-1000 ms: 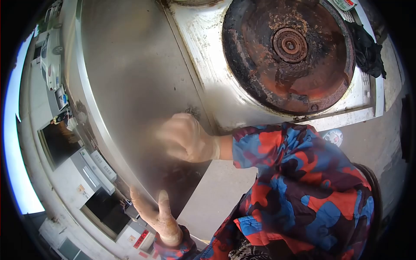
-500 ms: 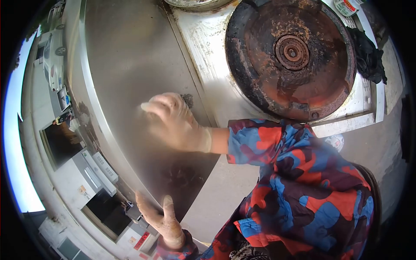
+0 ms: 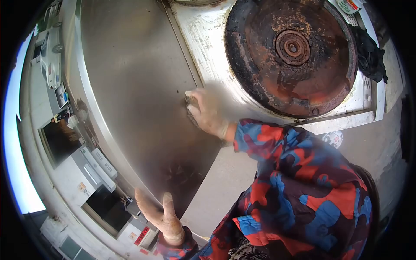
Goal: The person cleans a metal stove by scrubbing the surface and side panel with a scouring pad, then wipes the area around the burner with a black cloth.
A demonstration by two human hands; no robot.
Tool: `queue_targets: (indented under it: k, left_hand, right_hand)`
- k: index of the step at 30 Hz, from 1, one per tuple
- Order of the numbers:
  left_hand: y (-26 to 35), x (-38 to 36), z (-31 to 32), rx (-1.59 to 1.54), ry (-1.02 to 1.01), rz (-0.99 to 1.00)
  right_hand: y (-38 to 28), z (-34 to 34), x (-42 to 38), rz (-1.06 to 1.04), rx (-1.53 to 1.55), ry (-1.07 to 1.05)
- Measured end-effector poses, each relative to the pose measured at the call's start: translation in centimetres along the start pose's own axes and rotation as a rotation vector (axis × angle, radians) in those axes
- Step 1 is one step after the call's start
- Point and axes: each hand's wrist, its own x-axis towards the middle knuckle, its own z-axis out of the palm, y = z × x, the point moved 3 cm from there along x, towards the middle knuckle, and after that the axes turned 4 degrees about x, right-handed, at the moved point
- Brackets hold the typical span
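My right hand point(image 3: 210, 115), in a pale thin glove, is closed over a dark, rough scouring pad point(image 3: 190, 113). Its fingers curl round the pad, which lies against the stainless steel surface point(image 3: 134, 78); the palm side is hidden. My left hand point(image 3: 162, 219), gloved as well, is at the near left corner by the raised metal edge. Thumb and fingers stand apart there, with nothing seen in them. Part of the steel under my right arm is blurred by haze.
A large rusty round burner point(image 3: 292, 54) is set in the white stove top point(image 3: 206, 47) to the right. A black cloth point(image 3: 368, 54) and a labelled container point(image 3: 348, 5) lie beyond it. Across the yard are a white car point(image 3: 51, 56) and a building point(image 3: 65, 175).
My right hand has shifted toward the stove side and now covers the scouring pad, which showed beside it before. My left hand has hardly moved.
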Motion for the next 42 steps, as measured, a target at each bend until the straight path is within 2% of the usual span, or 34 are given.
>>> queue_targets:
  k: [1,3,5,7,9,12,14,15,17,19,21,22,23,25,28,30,32,34,36,37,40,42]
  left_hand:
    - [-0.1,0.0,0.1,-0.004,0.021,-0.012]
    - [0.1,0.1,0.1,0.009,0.007,-0.018]
    - [0.1,-0.2,0.1,-0.085,0.024,-0.073]
    - [-0.1,-0.2,0.4,-0.121,0.033,-0.073]
    - [-0.2,0.0,0.4,-0.157,0.045,-0.053]
    - [-0.3,-0.3,0.3,-0.127,0.038,-0.043]
    - [-0.2,-0.3,0.3,-0.166,0.031,-0.049]
    - [-0.1,-0.3,0.4,-0.168,0.029,-0.05]
    - [0.3,-0.2,0.6,-0.12,0.065,-0.036]
    - [0.2,-0.1,0.6,-0.085,0.077,-0.034]
    - [0.0,-0.4,0.4,-0.044,0.086,-0.041]
    - [0.0,-0.4,0.4,-0.046,0.09,-0.035]
    - [-0.1,-0.4,0.4,-0.048,0.094,-0.027]
    - [0.0,-0.2,0.6,-0.056,0.089,-0.014]
    - [0.0,-0.4,0.4,-0.094,0.064,-0.039]
    - [0.0,-0.3,0.4,-0.129,0.049,-0.058]
    - [-0.1,-0.3,0.4,-0.146,0.049,-0.052]
    - [0.4,-0.3,0.4,-0.136,0.038,-0.064]
    - [0.4,0.0,0.6,-0.128,0.031,-0.071]
    - [0.3,-0.1,0.7,-0.136,0.061,-0.071]
    - [-0.3,-0.2,0.4,-0.101,0.076,-0.046]
    - [0.0,-0.2,0.6,-0.112,0.076,-0.016]
  right_hand:
    - [1.3,1.3,-4.5,0.109,0.109,0.002]
    - [1.4,1.0,-4.4,0.055,0.116,0.015]
    - [3.5,1.8,1.5,0.026,0.065,0.118]
    - [8.0,4.1,9.1,0.208,-0.034,0.218]
    - [9.5,4.5,13.5,0.244,-0.076,0.29]
    - [7.4,4.1,9.9,0.15,-0.006,0.289]
    - [2.2,2.0,3.2,0.058,0.166,0.181]
    - [0.0,0.7,-0.3,0.033,0.133,0.1]
    - [0.5,1.6,-6.1,0.093,0.22,0.002]
    - [1.5,1.4,-2.7,0.107,0.076,0.131]
    - [7.0,3.5,4.0,0.188,-0.023,0.263]
    - [9.3,4.2,7.8,0.364,-0.096,0.189]
    - [10.6,4.8,11.0,0.291,-0.121,0.225]
    - [10.4,4.5,13.4,0.33,-0.074,0.31]
    - [8.7,3.9,8.4,0.269,-0.013,0.252]
    - [7.0,2.9,0.4,0.127,-0.028,0.211]
    - [4.4,1.3,-5.5,0.225,-0.043,0.066]
    - [4.3,1.4,-4.9,0.216,-0.026,0.095]
    - [5.0,1.7,-1.8,0.138,-0.053,0.152]
    - [7.8,3.8,0.7,0.189,-0.006,0.271]
    - [10.4,4.1,11.9,0.036,-0.079,0.421]
    - [11.8,4.9,15.4,0.249,-0.03,0.485]
